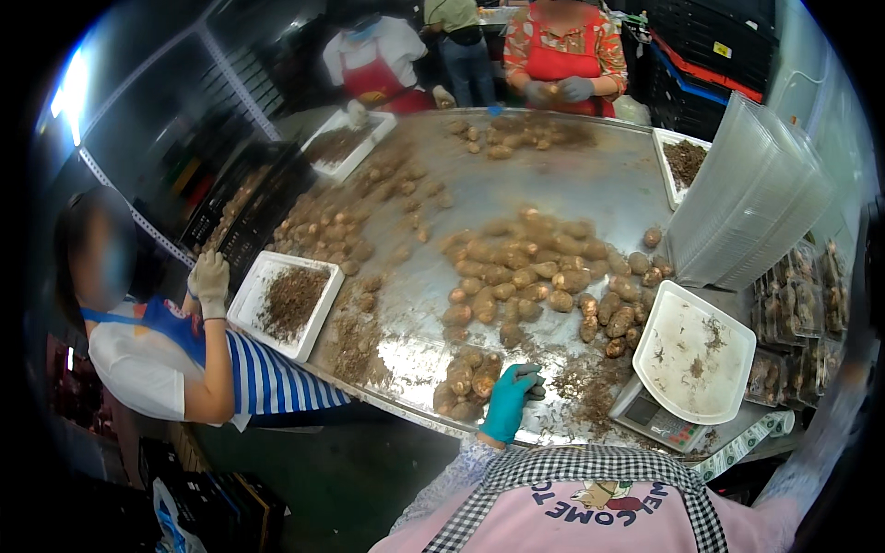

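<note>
My left hand (509, 402), in a teal glove with dark grey fingertips, rests at the near edge of the metal table. Its fingers point right, slightly apart, with nothing seen in them. Just left of it sits a small group of taros (467, 382), apparently in a clear tray. Farther up lies a big pile of loose taros (525, 267). My right arm (820, 452) reaches out to the right rim, where its hand is out of sight. A white shallow basin (696, 355) with soil crumbs stands on a digital scale (656, 419) at right.
Stacked clear plastic trays (747, 194) stand at right, beside packed clear boxes of taros (793, 309). White trays with soil (309, 346) lie along the table edges. A co-worker (157, 359) stands left; others work across the table. A label strip (747, 444) lies near the scale.
</note>
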Tool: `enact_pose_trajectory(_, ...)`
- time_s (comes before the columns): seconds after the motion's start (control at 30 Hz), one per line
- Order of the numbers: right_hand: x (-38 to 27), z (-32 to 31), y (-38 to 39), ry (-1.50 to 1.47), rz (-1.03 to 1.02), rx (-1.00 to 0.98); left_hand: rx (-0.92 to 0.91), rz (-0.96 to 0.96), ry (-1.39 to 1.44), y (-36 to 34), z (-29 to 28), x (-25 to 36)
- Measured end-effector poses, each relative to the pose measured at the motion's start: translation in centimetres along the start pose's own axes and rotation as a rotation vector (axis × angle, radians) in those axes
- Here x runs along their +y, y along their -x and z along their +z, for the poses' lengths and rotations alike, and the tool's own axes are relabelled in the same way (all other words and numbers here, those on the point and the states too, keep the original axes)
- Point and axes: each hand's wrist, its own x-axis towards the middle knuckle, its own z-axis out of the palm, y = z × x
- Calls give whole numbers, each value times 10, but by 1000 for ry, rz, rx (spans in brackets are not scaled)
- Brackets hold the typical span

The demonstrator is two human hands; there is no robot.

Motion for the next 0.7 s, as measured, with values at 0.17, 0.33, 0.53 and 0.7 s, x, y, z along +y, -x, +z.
enact_pose_trajectory(0.17,-85,-12,175,-28,29,-660,-45,13,-50,6,13,2)
enact_pose_trajectory(0.33,-140,16,273,-252,276,-1031,-81,-14,-86,21,20,7)
enact_pose_trajectory(0.53,-152,-15,197,-484,312,-523,-61,-31,-107,33,1,-3)
enact_pose_trajectory(0.7,-186,-33,223,-839,278,-560,-141,-42,-181,47,-12,-8)
